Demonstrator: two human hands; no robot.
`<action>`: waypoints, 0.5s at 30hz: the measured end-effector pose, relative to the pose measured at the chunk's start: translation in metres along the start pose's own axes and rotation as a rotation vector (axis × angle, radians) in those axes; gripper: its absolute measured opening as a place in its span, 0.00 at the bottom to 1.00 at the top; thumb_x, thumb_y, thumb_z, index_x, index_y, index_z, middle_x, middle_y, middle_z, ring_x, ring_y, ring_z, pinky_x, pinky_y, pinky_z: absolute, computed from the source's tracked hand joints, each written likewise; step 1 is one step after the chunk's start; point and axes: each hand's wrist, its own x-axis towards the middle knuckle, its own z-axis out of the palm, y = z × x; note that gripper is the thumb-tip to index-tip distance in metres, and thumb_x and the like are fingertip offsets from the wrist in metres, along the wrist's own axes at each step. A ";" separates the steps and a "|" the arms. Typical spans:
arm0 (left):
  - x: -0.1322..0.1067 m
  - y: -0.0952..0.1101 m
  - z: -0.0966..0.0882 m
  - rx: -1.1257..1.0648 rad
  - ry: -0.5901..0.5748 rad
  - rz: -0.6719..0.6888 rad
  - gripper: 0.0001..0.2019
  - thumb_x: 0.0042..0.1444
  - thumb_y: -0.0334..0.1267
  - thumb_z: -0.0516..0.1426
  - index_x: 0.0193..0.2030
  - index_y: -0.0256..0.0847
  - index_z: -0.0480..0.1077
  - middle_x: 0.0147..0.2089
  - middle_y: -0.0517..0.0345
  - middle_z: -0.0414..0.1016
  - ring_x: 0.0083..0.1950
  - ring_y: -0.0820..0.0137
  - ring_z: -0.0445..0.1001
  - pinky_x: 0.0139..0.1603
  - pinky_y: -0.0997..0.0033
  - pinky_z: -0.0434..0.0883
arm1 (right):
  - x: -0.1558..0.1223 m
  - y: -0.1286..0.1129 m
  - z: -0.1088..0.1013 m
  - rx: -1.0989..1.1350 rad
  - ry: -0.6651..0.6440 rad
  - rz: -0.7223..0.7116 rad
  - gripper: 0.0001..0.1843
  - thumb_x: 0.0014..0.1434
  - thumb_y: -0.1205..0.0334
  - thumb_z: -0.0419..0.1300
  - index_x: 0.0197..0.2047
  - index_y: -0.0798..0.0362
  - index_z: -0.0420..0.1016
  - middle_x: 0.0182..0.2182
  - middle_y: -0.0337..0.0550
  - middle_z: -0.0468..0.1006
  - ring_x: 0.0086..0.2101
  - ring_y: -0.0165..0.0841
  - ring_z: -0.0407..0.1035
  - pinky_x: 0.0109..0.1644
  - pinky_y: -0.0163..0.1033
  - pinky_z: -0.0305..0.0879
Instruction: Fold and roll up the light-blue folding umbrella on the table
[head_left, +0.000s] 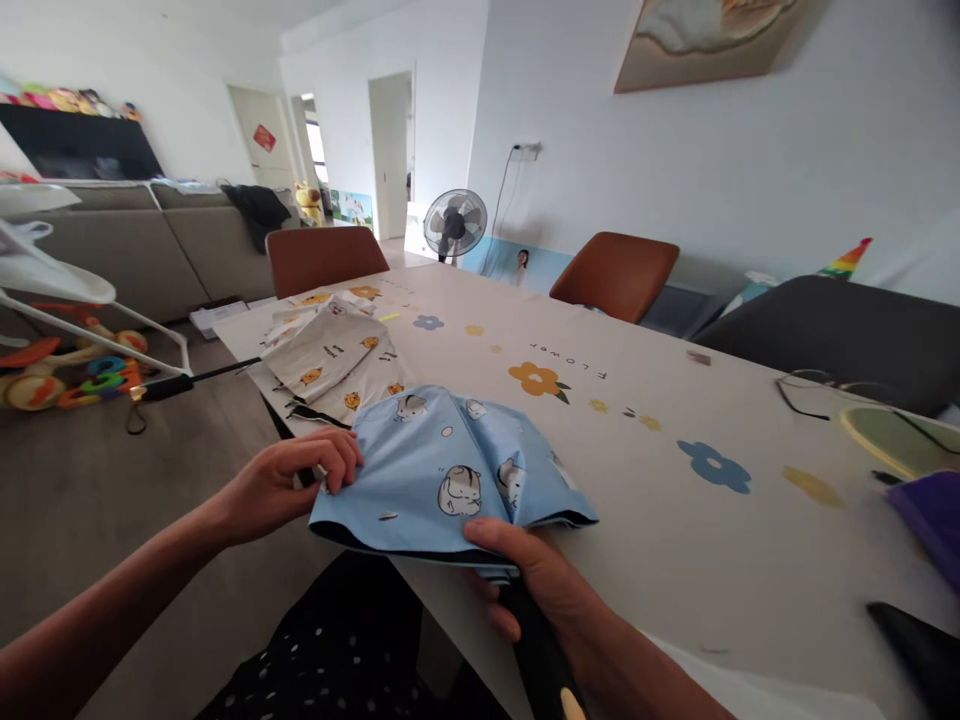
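Observation:
A light blue umbrella canopy printed with cartoon hamsters lies bunched over the near edge of the table. My left hand pinches the canopy's left edge, fingers closed on the fabric. My right hand grips the umbrella from below, thumb on the front hem, fingers wrapped round the black handle. A second folded umbrella, cream with orange prints, lies farther along the table to the left.
The tablecloth carries flower prints. Brown chairs stand on the far side, a dark chair at right. Eyeglasses, a green plate and a purple item lie at right. A sofa, toys and a fan stand beyond.

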 end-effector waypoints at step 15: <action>-0.012 -0.009 0.009 0.100 0.060 -0.048 0.14 0.55 0.25 0.48 0.22 0.40 0.65 0.33 0.56 0.72 0.41 0.70 0.70 0.50 0.65 0.66 | 0.000 0.009 -0.005 -0.221 -0.037 -0.099 0.14 0.52 0.52 0.55 0.23 0.53 0.66 0.05 0.30 0.55 0.10 0.24 0.47 0.18 0.33 0.52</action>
